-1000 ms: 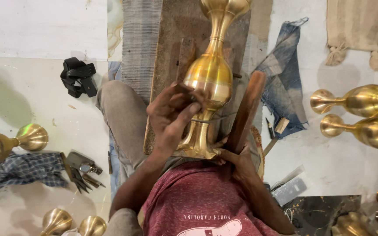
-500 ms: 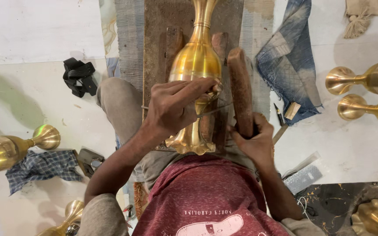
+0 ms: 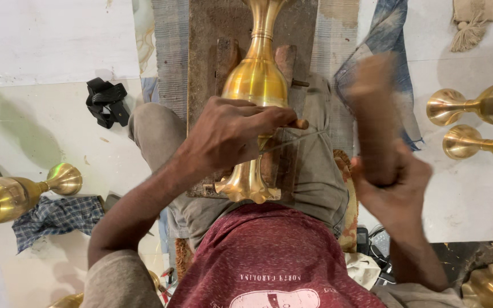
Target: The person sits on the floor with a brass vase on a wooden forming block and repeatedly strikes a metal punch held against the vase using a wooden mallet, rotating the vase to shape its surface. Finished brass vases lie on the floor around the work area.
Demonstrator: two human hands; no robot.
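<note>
Brass vase lies on the wooden block over my lap; my left hand pinches a thin chisel against it, my right hand grips the mallet: I strike squarely.

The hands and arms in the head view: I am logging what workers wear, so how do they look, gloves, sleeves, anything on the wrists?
Both the left hand and the right hand are bare, with no gloves, rings or wristbands in view. The forearms are uncovered too. A short grey-beige sleeve covers the left upper arm. The right hand is motion-blurred, so fine detail there cannot be told.
</note>
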